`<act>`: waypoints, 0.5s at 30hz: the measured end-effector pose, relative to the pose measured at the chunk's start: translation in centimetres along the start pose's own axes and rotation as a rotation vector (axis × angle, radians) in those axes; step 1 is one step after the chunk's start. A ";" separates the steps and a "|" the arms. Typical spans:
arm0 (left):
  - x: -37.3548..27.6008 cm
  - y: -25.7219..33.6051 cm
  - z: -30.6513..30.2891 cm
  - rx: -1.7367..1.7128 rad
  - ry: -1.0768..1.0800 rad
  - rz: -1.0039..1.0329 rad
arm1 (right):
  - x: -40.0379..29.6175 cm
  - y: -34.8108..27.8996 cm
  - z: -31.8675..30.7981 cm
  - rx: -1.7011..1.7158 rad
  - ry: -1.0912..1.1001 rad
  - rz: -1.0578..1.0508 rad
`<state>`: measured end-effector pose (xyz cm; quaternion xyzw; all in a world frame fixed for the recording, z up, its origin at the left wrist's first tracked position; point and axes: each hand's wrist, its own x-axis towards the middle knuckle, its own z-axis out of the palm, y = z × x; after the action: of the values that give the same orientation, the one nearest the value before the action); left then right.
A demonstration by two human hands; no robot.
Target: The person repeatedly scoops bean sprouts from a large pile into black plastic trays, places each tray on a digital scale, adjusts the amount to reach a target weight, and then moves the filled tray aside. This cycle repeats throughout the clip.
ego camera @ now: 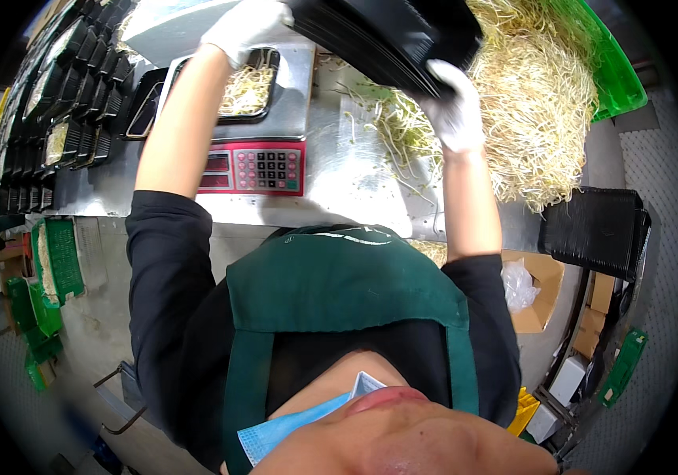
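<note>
My right hand (pixel 457 110), in a white glove, grips the lower right end of a stack of black plastic trays (pixel 383 44) held tilted above the steel table. At the stack's left end are the fingertips of my white-gloved left hand (pixel 244 29); the top of the stack is cut off by the frame. Below my left forearm stands a red-fronted digital scale (pixel 268 169). On its platform lies a black tray (pixel 265 113) of bean sprouts (pixel 247 89), partly hidden by that arm. A large heap of sprouts (pixel 541 119) rises beside my right hand.
Filled black trays (pixel 69 89) are piled at the left. Loose sprouts (pixel 401 133) litter the steel table (pixel 339 184). A green crate (pixel 624 89) backs the heap, and another black tray stack (pixel 594 231) stands at the right edge. Below is a cardboard box (pixel 546 303).
</note>
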<state>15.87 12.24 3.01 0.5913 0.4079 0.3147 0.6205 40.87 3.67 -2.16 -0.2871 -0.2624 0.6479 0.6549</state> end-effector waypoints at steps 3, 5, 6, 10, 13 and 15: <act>-0.1 2.6 -4.7 0.089 0.101 -0.019 | 6.2 2.0 2.9 -0.082 -0.166 0.130; 0.0 1.6 -8.5 0.122 0.237 -0.030 | 8.7 4.5 4.7 -0.117 -0.291 0.129; -0.2 0.9 -10.2 0.122 0.323 -0.037 | 8.6 4.5 6.0 -0.192 -0.255 0.138; 1.8 -6.0 -17.6 -0.215 0.366 0.031 | 8.7 5.2 9.0 -0.270 -0.030 0.034; 2.2 -5.0 -14.3 -0.269 0.641 0.023 | 9.0 6.5 9.3 -0.304 0.110 0.047; 1.1 -3.0 -12.1 -0.174 0.643 0.032 | 9.8 7.4 8.4 -0.053 -0.216 -0.104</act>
<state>5.48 18.70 0.33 0.4127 0.5452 0.5285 0.5031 29.94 13.69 -1.83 -0.2190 -0.3631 0.6328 0.6479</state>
